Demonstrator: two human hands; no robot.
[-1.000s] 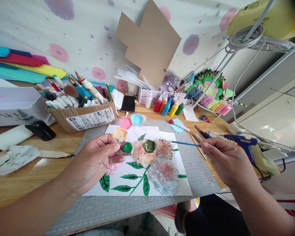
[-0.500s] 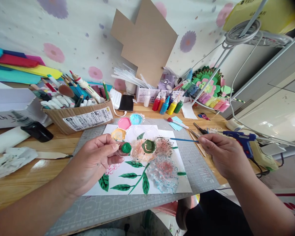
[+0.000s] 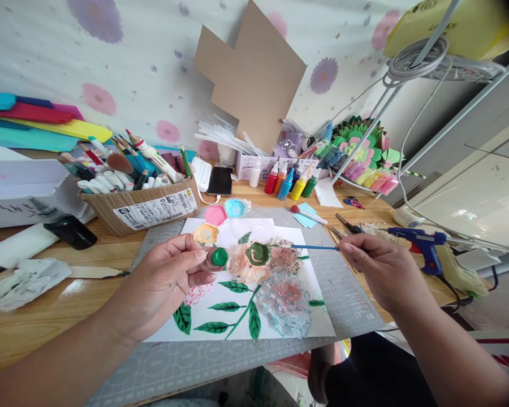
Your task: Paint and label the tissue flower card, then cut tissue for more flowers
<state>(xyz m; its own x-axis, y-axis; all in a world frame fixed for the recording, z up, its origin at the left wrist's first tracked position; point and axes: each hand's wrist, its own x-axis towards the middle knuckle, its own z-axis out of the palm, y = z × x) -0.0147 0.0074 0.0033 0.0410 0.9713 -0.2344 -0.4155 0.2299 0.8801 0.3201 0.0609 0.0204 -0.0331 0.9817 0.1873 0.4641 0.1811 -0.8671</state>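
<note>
My left hand pinches the edge of a clear plastic paint palette, thumb and fingers beside a well of bright green paint. Another well holds olive green paint. My right hand grips a thin paintbrush by its blue handle. The brush points left, its tip at or near the olive well. Below the palette lies white paper with painted green leaves and a stem. Crinkled, pale flower shapes with pink, blue and dark edges sit on it.
Pink, blue and yellow paint wells show beyond my left hand. A grey cutting mat lies under the paper. Behind stand a cardboard box of pens and several paint bottles. A blue glue gun rests at right.
The paintbrush has shifted slightly left, closer to the olive well. My left hand keeps its grip on the palette. The whole view has moved a little.
</note>
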